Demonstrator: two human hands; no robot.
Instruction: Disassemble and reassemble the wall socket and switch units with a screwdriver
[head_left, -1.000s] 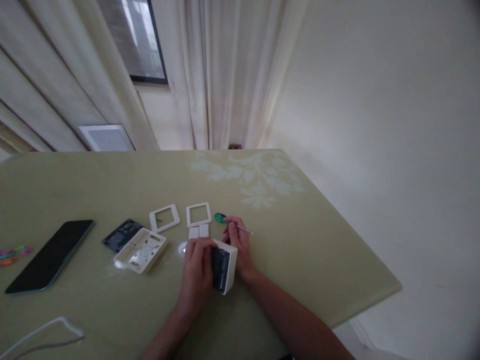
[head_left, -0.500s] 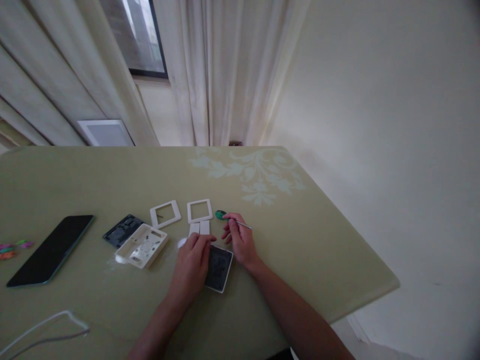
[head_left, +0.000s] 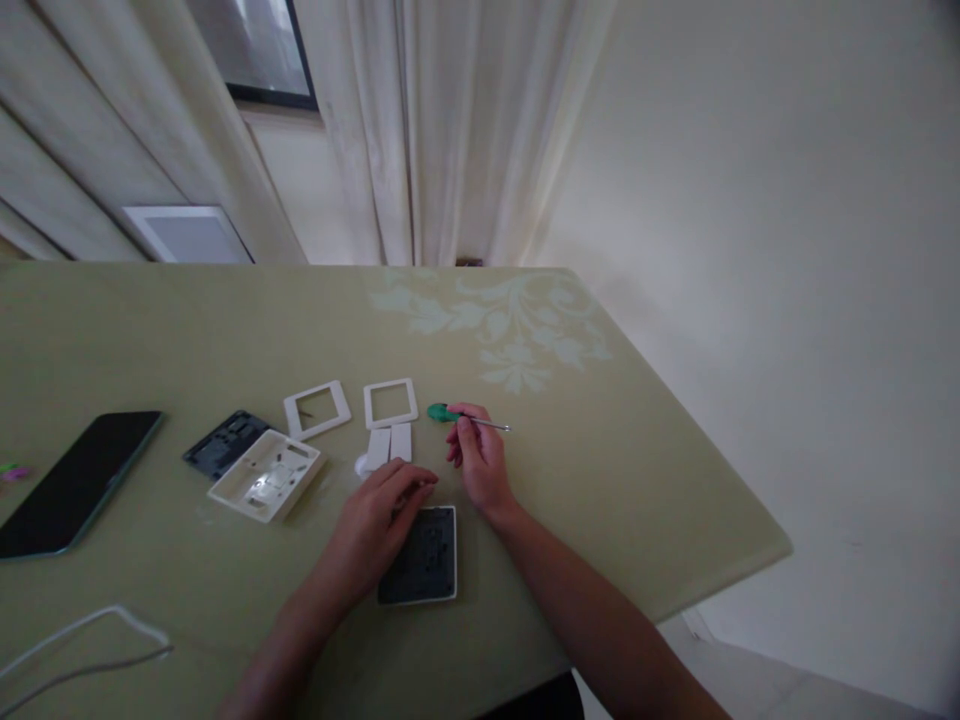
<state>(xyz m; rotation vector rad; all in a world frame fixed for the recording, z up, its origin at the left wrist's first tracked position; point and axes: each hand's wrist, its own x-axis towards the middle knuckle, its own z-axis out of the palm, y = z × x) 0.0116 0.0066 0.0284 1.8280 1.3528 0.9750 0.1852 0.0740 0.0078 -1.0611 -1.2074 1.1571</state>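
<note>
My right hand (head_left: 480, 460) is closed around a screwdriver (head_left: 444, 412) with a green handle, its metal shaft pointing right. Just above a dark square switch plate in a white box (head_left: 420, 560), my left hand (head_left: 382, 510) has thumb and fingertips pinched together; whatever they hold is too small to make out. That box lies flat on the table, its upper left corner partly covered by the left hand. Two white rocker pieces (head_left: 390, 443) lie beyond the left fingers, beside a small white round item (head_left: 361, 465).
Two white square frames (head_left: 391, 403) lie farther back. To the left, an open white box (head_left: 268, 475) overlaps a dark plate (head_left: 232, 440). A black tablet-like slab (head_left: 79, 485) and a white cable (head_left: 120, 612) are at far left. The table's right edge slopes toward the wall.
The dark plate in its box has turned to sit squarer, and the left hand has shifted to its upper left corner. The screwdriver stays in the right hand. The view has tilted slightly.
</note>
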